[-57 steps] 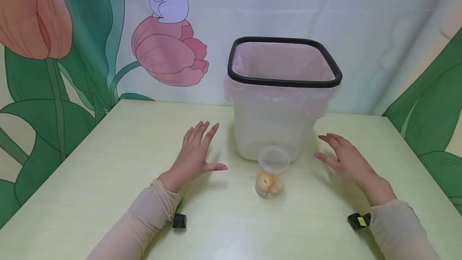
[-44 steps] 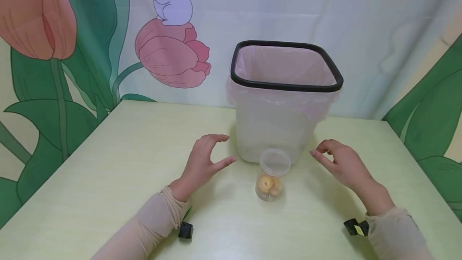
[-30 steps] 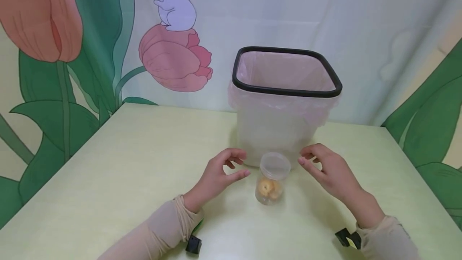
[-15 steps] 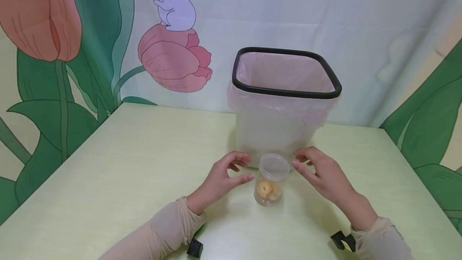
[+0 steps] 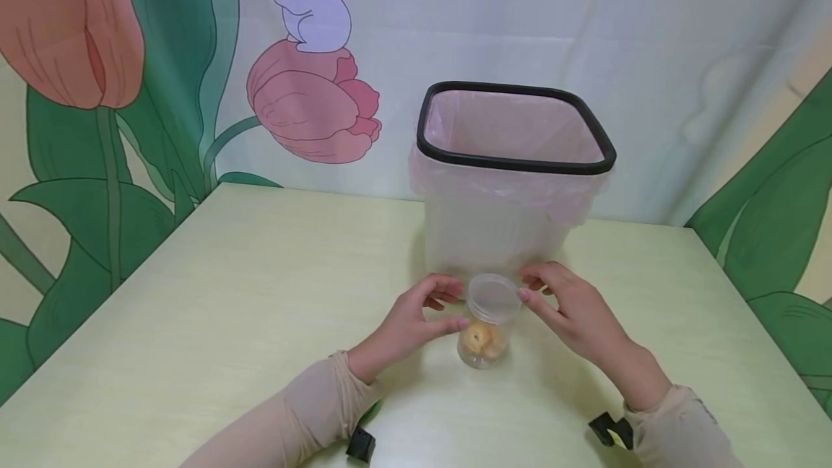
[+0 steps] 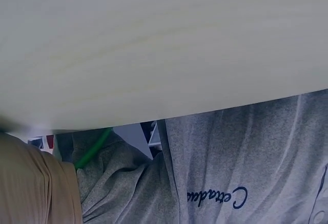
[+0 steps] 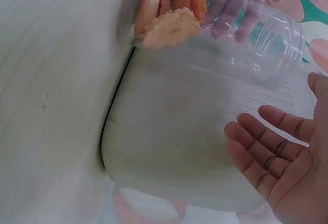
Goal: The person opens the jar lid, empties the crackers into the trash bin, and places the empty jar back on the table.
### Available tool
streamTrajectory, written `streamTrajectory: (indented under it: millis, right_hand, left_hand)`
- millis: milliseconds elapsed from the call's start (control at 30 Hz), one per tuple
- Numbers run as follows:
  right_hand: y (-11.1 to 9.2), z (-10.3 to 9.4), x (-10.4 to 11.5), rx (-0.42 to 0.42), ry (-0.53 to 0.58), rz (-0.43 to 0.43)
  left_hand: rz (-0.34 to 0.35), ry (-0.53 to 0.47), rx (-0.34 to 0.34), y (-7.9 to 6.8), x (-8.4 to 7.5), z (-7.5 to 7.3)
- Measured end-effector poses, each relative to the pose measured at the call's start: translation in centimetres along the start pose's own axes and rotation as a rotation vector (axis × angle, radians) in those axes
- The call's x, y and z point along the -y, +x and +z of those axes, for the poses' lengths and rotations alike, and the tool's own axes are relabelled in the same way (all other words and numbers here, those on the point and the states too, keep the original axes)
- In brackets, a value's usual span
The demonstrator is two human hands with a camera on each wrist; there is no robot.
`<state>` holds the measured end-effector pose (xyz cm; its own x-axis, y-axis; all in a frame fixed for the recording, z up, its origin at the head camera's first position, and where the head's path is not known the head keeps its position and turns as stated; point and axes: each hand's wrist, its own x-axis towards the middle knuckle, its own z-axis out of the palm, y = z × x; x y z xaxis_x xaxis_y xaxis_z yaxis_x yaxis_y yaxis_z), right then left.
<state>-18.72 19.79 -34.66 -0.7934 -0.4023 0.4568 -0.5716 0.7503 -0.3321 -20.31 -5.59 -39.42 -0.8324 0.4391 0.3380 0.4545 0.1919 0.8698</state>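
Note:
A clear plastic jar (image 5: 489, 332) with a translucent round top stands on the table, a few brown-edged biscuits (image 7: 171, 26) at its bottom. Close to its left side is my left hand (image 5: 412, 323), thumb and fingers spread apart and loosely bent, the thumb tip beside the jar wall; whether it touches is unclear. On the other side my right hand (image 5: 578, 316) hovers by the top, fingers relaxed. In the right wrist view a gap shows between those right fingers (image 7: 271, 157) and the jar. The left wrist view shows no hand.
Behind the jar stands a whitish bin (image 5: 494, 226) with a black rim and pink liner bag. The pale table (image 5: 260, 295) ends at a flower-printed curtain (image 5: 383, 6). A grey garment (image 6: 230, 157) shows beyond the table edge in the left wrist view.
Both hands have come inward from either side to the jar, their spread fingers bending. The jar and the bin stay in place on the table; the head view has shifted slightly.

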Motion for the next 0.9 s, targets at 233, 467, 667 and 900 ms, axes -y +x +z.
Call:
streamTrajectory:
  millis: [233,467,667,900]
  right_hand:
    - [0.1,0.1,0.2,-0.001,-0.005,-0.009]
    - [0.3,0.3,0.4,-0.006,-0.001,-0.012]
    - [0.6,0.6,0.7,-0.010,0.010,-0.023]
    - [0.8,0.8,0.9,-0.012,0.030,-0.050]
  left_hand:
    - [-0.027,-0.023,0.052,0.5,-0.2,0.9]
    - [-0.034,-0.025,0.092,0.7,-0.1,1.5]
    - [-0.043,-0.023,0.100,1.0,0.1,2.0]
    - [-0.061,-0.019,0.102,1.1,0.0,2.1]
